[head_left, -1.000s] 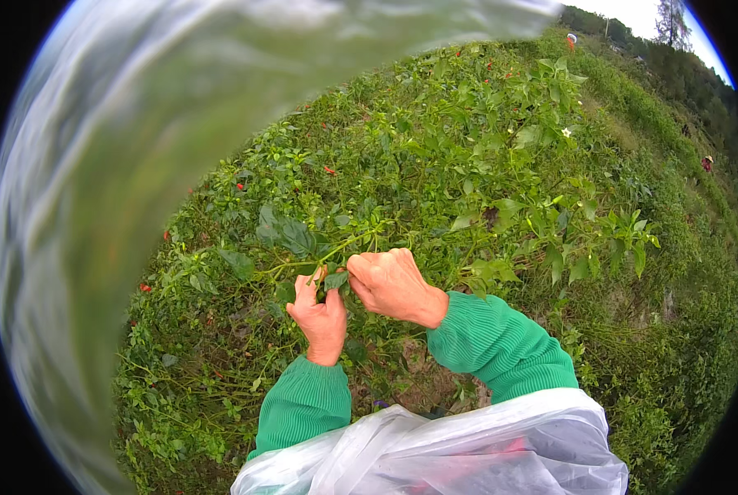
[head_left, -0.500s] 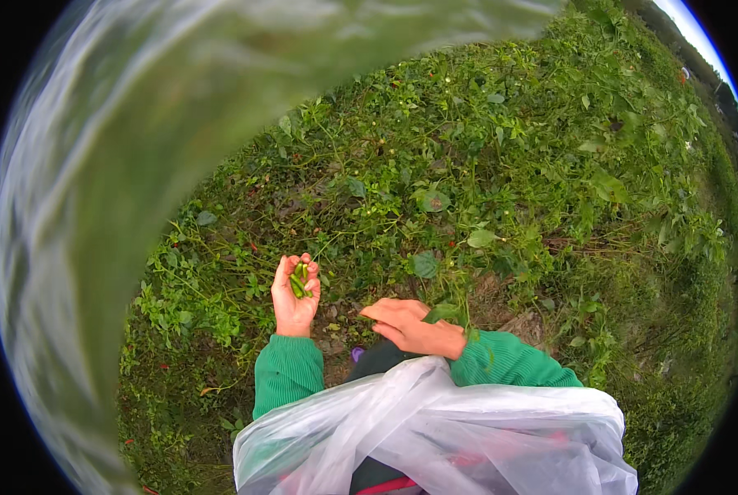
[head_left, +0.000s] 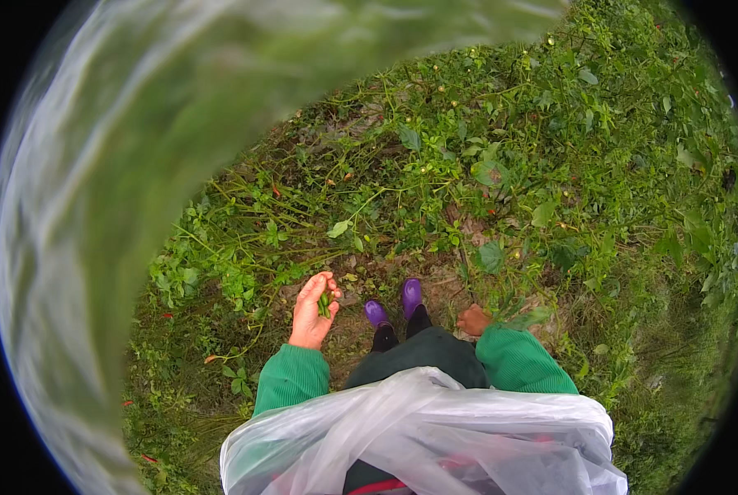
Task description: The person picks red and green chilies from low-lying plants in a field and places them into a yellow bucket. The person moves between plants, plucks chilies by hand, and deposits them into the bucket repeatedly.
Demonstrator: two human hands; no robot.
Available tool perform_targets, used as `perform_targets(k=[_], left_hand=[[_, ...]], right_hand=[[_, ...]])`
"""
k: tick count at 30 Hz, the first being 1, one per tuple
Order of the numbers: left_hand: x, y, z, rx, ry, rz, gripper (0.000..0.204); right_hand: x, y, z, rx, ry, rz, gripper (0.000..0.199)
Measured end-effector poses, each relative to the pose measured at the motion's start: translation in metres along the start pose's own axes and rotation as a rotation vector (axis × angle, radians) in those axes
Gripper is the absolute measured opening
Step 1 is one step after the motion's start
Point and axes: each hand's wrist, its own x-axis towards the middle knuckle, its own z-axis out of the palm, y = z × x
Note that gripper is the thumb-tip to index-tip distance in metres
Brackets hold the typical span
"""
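Observation:
In my left hand (head_left: 311, 313), several small green chili peppers (head_left: 325, 305) lie in the palm with the fingers curled round them. That hand is held out over the ground, left of my feet. My right hand (head_left: 473, 320) hangs lower on the other side, close to my thigh and beside some leaves (head_left: 527, 318). Its back and knuckles show from above, but the fingers are turned down and mostly out of sight. Both arms wear green ribbed sleeves (head_left: 524, 360).
Low, tangled pepper plants (head_left: 468, 140) with scattered red peppers (head_left: 276, 190) spread ahead. My purple shoes (head_left: 411, 297) stand on brown soil. Sheer white plastic (head_left: 418, 412) wraps my waist. A blurred translucent sheet (head_left: 80, 223) covers the left and upper edge.
My right hand has moved away from the left hand, out to the right and down to my side. The view has shifted, bringing both shoes into sight. My left hand still holds the peppers.

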Motion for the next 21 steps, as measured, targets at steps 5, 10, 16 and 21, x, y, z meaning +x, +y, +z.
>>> perform_targets(k=[5,10,16,21], left_hand=[[-0.007,-0.006,-0.016,0.130,0.084,-0.090,0.013],[-0.029,0.002,-0.021,0.163,0.076,-0.034,0.012],[-0.067,0.012,-0.043,0.058,0.141,0.135,0.012],[-0.081,-0.003,-0.054,-0.089,0.242,0.145,0.010]], right_hand=[[-0.002,0.050,0.019,-0.148,0.069,0.206,0.029],[0.006,0.074,0.014,-0.280,0.069,0.262,0.026],[0.030,0.056,0.012,-0.429,0.074,0.125,0.023],[0.078,0.021,-0.002,-0.016,-0.175,-0.210,0.023]])
